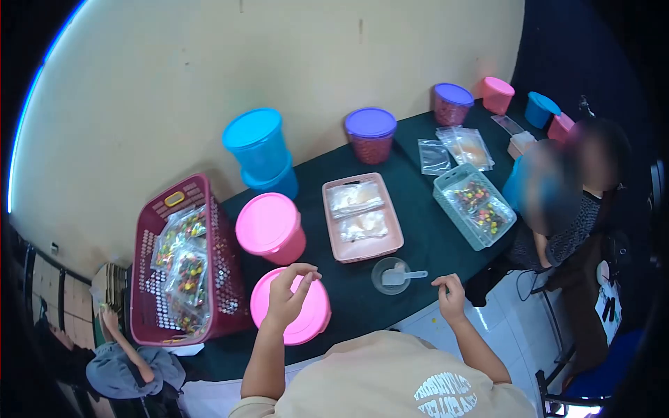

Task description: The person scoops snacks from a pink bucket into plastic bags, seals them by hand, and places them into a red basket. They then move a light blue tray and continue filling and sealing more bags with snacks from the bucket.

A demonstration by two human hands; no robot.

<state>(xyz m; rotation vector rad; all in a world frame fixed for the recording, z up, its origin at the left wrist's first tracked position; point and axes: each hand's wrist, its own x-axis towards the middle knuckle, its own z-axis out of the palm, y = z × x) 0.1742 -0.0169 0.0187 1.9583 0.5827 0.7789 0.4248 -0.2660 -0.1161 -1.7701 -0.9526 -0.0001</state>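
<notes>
Two bare hands, nothing visibly held. Left hand [288, 289]: fingers parted, over pink-lidded tub [311, 312]. Right hand [452, 294]: fingers curled, near clear bowl [385, 286] on green-covered table [421, 240]. White scoop [394, 278] lies in bowl; likely light, stiff; best taken by handle, which overhangs rim. Bowl probably slides easily.

From here I see a bare strip of the dark surface [358, 290] between the pink tray [362, 255] and the near edge, left of the bowl with the scoop [391, 276]. Another open lane runs between the pink tray and the green basket [475, 206]. The tall maroon basket [226, 279] walls off the left side; two pink-lidded tubs [270, 224] crowd the space beside it.
</notes>
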